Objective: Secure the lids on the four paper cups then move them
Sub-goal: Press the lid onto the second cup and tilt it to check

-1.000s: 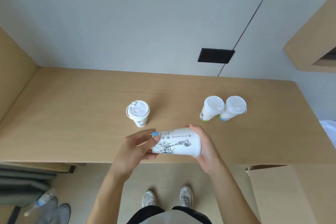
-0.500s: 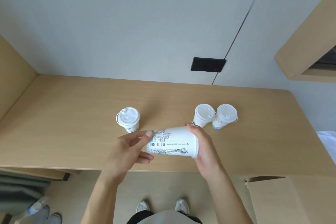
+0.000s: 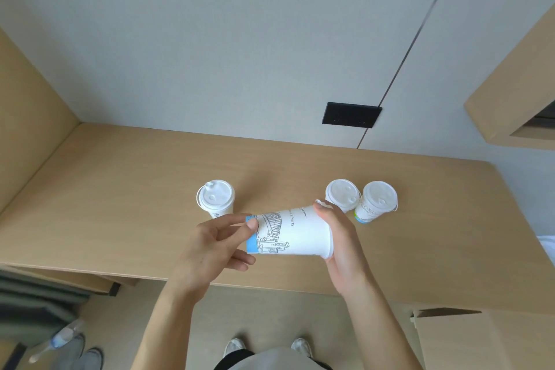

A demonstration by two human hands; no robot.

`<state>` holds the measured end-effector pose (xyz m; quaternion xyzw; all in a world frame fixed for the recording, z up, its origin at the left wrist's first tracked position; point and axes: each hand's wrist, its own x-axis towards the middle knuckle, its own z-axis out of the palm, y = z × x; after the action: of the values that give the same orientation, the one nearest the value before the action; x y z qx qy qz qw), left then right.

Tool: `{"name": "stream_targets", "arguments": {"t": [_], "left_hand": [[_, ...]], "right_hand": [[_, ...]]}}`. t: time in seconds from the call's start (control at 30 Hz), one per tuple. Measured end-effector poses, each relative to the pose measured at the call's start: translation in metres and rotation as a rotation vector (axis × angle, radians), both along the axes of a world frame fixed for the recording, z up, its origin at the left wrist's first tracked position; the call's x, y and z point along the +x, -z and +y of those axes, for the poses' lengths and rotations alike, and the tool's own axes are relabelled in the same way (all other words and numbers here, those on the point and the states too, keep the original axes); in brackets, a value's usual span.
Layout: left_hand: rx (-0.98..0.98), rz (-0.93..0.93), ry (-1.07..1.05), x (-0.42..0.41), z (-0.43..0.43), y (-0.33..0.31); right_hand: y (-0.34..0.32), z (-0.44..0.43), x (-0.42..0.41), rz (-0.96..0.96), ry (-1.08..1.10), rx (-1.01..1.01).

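A white paper cup (image 3: 295,233) with line drawings and a blue band at its base lies sideways in the air over the wooden desk (image 3: 120,204). My left hand (image 3: 210,249) grips its blue base end. My right hand (image 3: 342,246) covers the lidded mouth end, palm against the lid, which is mostly hidden. Three other lidded cups stand upright on the desk: one (image 3: 215,198) just behind my left hand, and two side by side (image 3: 343,195) (image 3: 377,200) behind my right hand.
A black wall plate (image 3: 351,115) sits on the grey wall behind the desk. A wooden side panel rises at the left, a wooden shelf (image 3: 516,105) at upper right. A cardboard box (image 3: 468,339) stands on the floor at lower right, a bottle (image 3: 57,339) at lower left.
The cup has rotated about its long axis between my hands, showing a different part of its print. Both hands have stayed on its two ends.
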<state>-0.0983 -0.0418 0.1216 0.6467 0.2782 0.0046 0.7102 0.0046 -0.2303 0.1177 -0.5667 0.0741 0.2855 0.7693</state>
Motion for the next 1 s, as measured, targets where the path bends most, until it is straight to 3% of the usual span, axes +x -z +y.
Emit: {"name": "stream_targets", "arguments": {"t": [1.0], "left_hand": [[-0.01, -0.055, 0.025, 0.0014, -0.0029, 0.0006]], "right_hand": [[0.005, -0.0091, -0.0026, -0.032, 0.039, -0.019]]}}
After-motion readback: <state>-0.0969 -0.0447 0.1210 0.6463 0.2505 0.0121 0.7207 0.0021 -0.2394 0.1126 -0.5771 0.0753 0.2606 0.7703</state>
